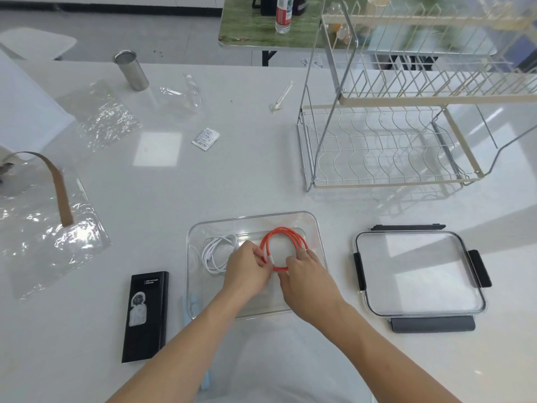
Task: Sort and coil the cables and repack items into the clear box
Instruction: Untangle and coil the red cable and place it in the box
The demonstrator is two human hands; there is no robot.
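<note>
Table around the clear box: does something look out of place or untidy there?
Yes. Crumpled plastic wrap and a brown strip lie loose at the left, and a small white sachet sits alone mid-table. The black power bank is still outside the clear box, whose lid lies beside it.

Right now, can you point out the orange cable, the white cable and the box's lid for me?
orange cable [290,232]: head view, far arc of its coil.
white cable [214,251]: head view, middle of its bundled loops.
lid [418,271]: head view, clear centre panel, lying right of the box.
</note>
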